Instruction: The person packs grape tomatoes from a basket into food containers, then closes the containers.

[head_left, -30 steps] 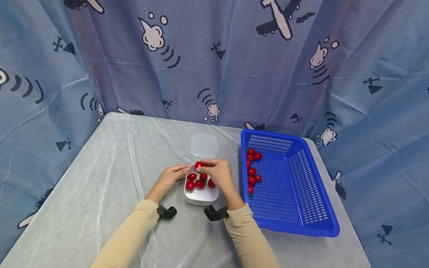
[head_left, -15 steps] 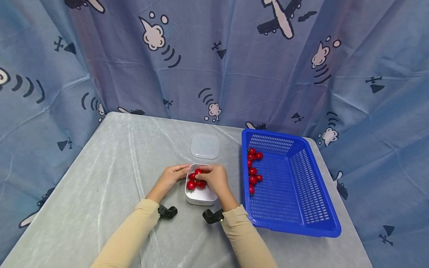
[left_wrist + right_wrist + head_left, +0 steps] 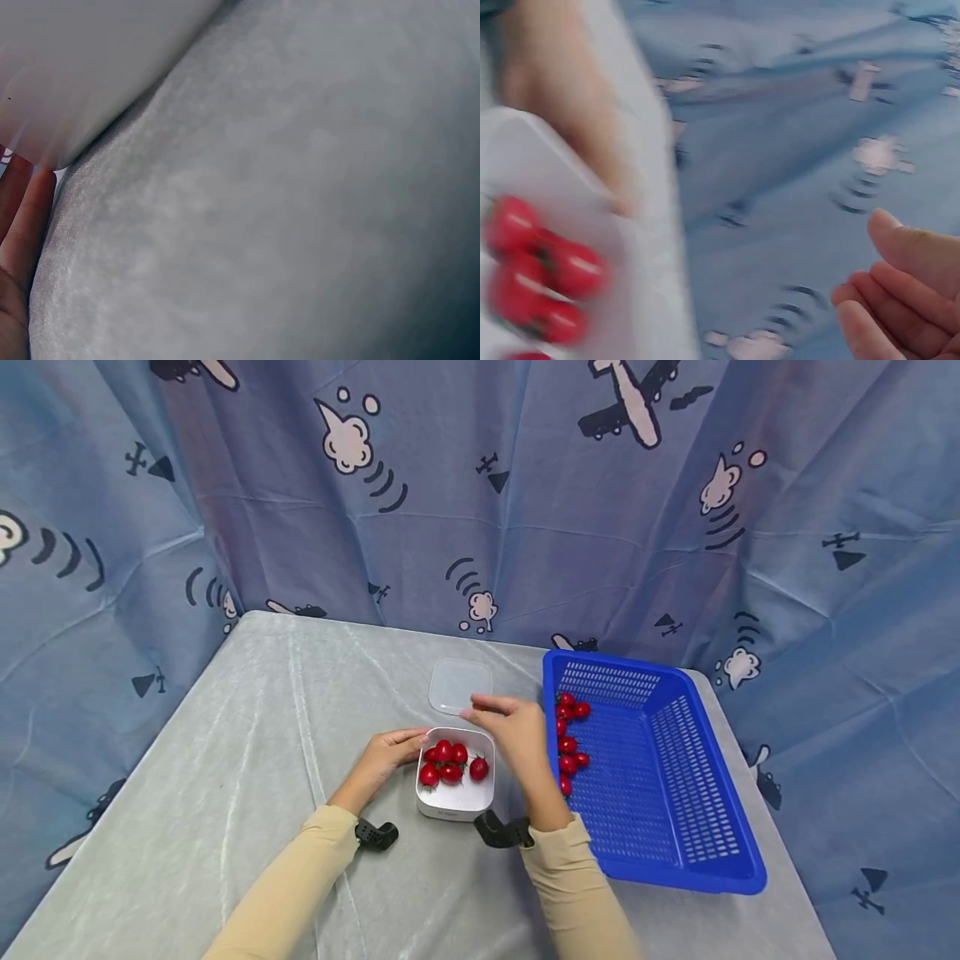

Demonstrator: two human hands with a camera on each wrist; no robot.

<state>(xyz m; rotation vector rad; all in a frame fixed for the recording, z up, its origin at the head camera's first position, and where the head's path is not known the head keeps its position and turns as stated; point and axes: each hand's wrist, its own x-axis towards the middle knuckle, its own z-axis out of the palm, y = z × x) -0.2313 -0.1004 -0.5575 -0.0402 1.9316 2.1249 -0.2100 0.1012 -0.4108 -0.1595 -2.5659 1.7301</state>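
A white square food container (image 3: 456,811) stands mid-table with several cherry tomatoes (image 3: 451,773) inside, most of them grouped toward its left and one apart at the right. My left hand (image 3: 384,758) rests against the container's back left corner; the left wrist view shows straight fingers (image 3: 34,217) touching the outer wall. Above and right of the container, my right hand (image 3: 517,735) is raised with nothing in it. Its thumb and fingers (image 3: 922,251) are apart and loosely bent in the right wrist view.
A clear lid (image 3: 459,681) lies behind the container, partly near the right hand. On the right stands a blue plastic basket (image 3: 675,872), with several more cherry tomatoes (image 3: 567,744) along its left side. A patterned curtain (image 3: 420,510) hangs behind the table.
My right hand has lowered a cherry tomato into the container, let it go among the others, and moved up and to the right. The left hand has stayed at the corner.
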